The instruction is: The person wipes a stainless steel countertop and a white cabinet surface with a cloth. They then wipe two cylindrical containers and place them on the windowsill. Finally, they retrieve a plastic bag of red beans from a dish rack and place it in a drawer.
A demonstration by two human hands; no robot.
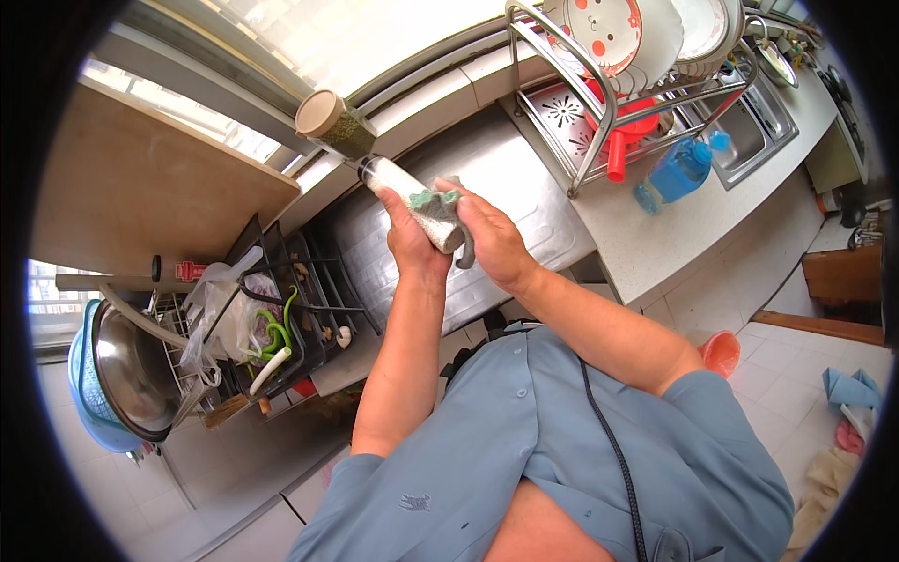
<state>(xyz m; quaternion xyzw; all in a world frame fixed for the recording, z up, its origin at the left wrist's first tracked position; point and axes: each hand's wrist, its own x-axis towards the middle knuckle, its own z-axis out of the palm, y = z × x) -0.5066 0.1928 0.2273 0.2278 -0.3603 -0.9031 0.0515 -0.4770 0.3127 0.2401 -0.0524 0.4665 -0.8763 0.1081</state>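
My left hand (413,242) grips a clear cylindrical jar (393,184) with pale white contents and a dark lid, tilted above the metal worktop. A grey-green cloth (439,205) is pressed around the jar's side by my right hand (496,242), and one end of it hangs past the jar's base. Just beyond the dark lid, a second jar (344,130) with a beige lid and green dried contents stands by the window ledge. Below both hands lies the stainless steel surface (506,161).
To the right are a metal dish rack (604,98) with plates, a red-handled strainer (617,154), a blue bottle (678,172) and a sink (762,130). On the left, a black rack (309,309) holds green peppers (277,330) and plastic bags. A wooden board (154,190) leans near the window.
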